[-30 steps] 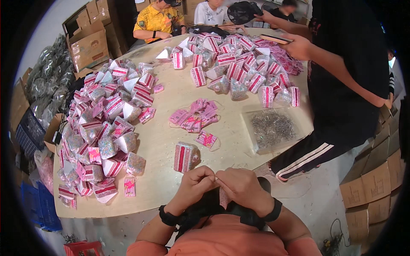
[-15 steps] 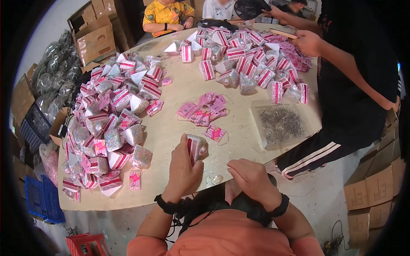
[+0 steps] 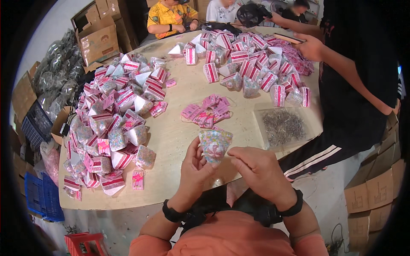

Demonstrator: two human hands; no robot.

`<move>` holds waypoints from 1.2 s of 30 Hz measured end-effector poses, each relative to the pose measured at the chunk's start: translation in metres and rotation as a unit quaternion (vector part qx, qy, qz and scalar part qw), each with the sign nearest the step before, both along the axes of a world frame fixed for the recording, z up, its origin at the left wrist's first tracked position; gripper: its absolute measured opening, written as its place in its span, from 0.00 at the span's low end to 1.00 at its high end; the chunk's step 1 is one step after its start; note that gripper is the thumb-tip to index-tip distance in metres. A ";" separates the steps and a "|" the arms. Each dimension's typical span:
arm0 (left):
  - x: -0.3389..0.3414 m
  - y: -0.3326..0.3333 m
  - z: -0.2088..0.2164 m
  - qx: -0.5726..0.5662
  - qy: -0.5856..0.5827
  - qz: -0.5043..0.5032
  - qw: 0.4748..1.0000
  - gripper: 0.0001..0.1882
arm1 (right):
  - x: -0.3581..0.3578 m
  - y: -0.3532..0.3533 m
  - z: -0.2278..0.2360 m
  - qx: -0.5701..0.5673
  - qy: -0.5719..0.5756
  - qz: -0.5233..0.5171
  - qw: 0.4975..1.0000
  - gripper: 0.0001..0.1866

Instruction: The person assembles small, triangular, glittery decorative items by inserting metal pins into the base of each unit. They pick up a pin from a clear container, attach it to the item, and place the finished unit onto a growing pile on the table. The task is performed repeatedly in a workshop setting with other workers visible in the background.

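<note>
My left hand [image 3: 193, 174] is closed round a cake-slice ornament [image 3: 215, 141], its sprinkle-covered side with a pink-white rosette turned up. Close by the ornament's right edge, my right hand [image 3: 264, 173] has thumb and forefinger pressed together; whatever may be between them is too small to make out. Beyond the ornament lies a small heap of pink striped tags [image 3: 207, 110] with thin loops. To the right, a shallow clear tray [image 3: 259, 123] holds many small metal pieces, perhaps pins. A large pile of similar cake-slice ornaments [image 3: 126, 100] covers the table's left side.
Another heap of ornaments [image 3: 247, 64] and pink tags [image 3: 294, 55] spreads at the far right of the table [image 3: 171, 136]. A standing person [image 3: 354, 89] holds a flat object and a black fan [image 3: 252, 15]. Others sit opposite. Cardboard boxes [image 3: 371, 187] and blue crates [image 3: 42, 196] flank the table.
My left hand has raised the ornament and turned it from its red-striped side to its sprinkled side. My right hand has come in beside it. The standing person's fan has shifted slightly.
</note>
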State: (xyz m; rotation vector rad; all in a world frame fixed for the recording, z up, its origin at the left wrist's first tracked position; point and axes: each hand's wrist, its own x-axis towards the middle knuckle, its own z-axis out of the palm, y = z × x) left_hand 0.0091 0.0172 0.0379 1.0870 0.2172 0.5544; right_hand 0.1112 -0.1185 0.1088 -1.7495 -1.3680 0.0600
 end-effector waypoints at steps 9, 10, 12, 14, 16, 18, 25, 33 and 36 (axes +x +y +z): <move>0.001 -0.008 0.011 0.063 -0.005 0.060 0.996 0.46 | -0.002 0.004 0.002 0.010 -0.071 -0.021 0.997 0.08; 0.001 -0.009 0.011 0.077 -0.005 0.068 0.995 0.47 | -0.002 0.004 0.001 0.008 -0.077 -0.023 0.997 0.08; 0.001 -0.010 0.011 0.089 -0.004 0.077 0.993 0.47 | -0.003 0.004 0.001 0.004 -0.089 -0.028 0.996 0.08; 0.000 -0.011 0.010 0.099 -0.006 0.084 0.992 0.48 | -0.004 0.005 0.000 0.003 -0.090 -0.030 0.996 0.08; 0.001 -0.010 0.008 0.107 -0.012 0.089 0.990 0.48 | -0.005 0.004 0.000 0.001 -0.093 -0.032 0.995 0.08; 0.001 -0.012 0.008 0.108 -0.015 0.094 0.990 0.48 | -0.005 0.004 0.000 -0.004 -0.099 -0.034 0.995 0.08; 0.001 -0.013 0.007 0.155 -0.005 0.107 0.982 0.48 | -0.008 0.004 0.001 -0.021 -0.082 -0.053 0.995 0.08; 0.001 -0.014 0.006 0.192 0.025 0.117 0.974 0.47 | -0.007 0.003 -0.002 -0.025 -0.086 -0.056 0.994 0.08; 0.000 -0.015 0.007 0.207 0.040 0.122 0.970 0.47 | -0.006 0.003 -0.001 -0.043 -0.087 -0.059 0.993 0.08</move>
